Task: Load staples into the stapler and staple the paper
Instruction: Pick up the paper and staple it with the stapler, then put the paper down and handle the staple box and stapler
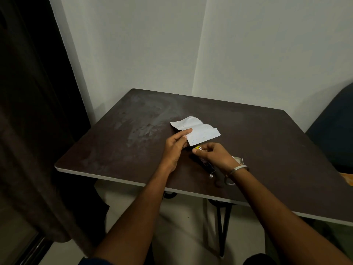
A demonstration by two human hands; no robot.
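Observation:
A creased white paper (198,131) lies near the middle of the dark table (118,142). My left hand (174,148) pinches the paper's near left corner between thumb and forefinger. A dark stapler (207,166) with a yellow front tip lies on the table just below the paper, pointing at its near edge. My right hand (214,154) rests on top of the stapler and grips it near the yellow tip; most of the stapler's body is hidden under that hand. A small pale staple box (238,159) peeks out behind my right wrist.
A metal bangle (238,169) sits on my right wrist. A dark curtain (28,131) hangs at the left, close to the table's left edge. A dark blue chair (334,134) stands at the right. White walls meet in a corner behind the table.

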